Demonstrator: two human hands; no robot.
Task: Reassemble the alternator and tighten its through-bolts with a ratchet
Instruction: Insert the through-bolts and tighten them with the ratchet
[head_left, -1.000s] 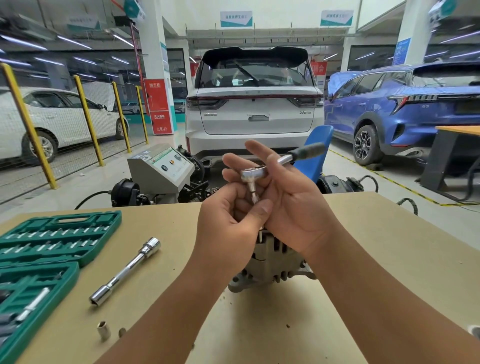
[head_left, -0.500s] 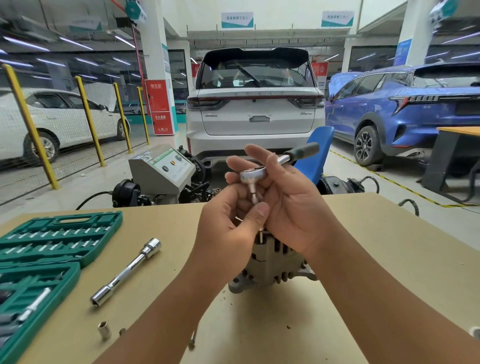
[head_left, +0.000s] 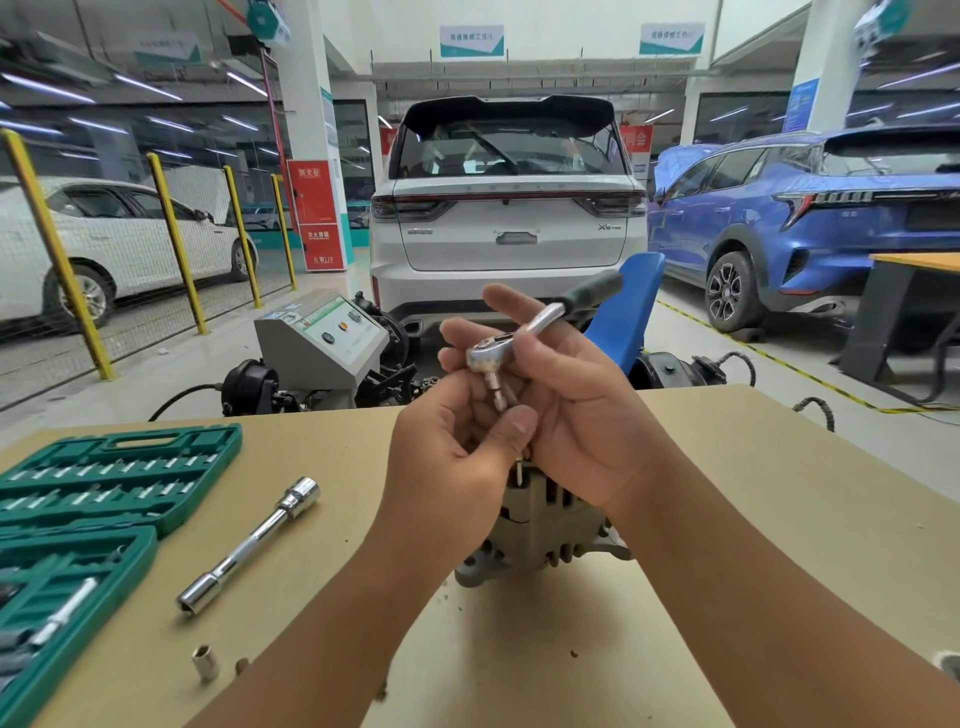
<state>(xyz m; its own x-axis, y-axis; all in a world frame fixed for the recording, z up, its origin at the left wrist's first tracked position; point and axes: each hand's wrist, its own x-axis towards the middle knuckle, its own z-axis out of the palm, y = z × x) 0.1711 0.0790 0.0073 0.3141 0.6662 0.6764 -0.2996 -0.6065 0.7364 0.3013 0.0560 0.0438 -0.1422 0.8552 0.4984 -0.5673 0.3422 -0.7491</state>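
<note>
Ratchet (head_left: 524, 338) up in both hands, held above the alternator (head_left: 540, 525) so the drive end faces the person. Right hand (head_left: 576, 410) cradles the head across its fingers, index laid over the shank, black handle poking away toward the cars; that grip looks loose, more a rest than a clench. Left hand (head_left: 457, 447) curls in underneath, thumb and fingers closing around the small bit (head_left: 497, 396) that hangs from the drive, probably seating or checking it before it goes onto a bolt. Alternator stands on the desk (head_left: 753, 483) directly below, close at hand. Off left lie the extension bar (head_left: 249, 545), a loose socket (head_left: 205, 662) and the open green tool case (head_left: 119, 467).
</note>
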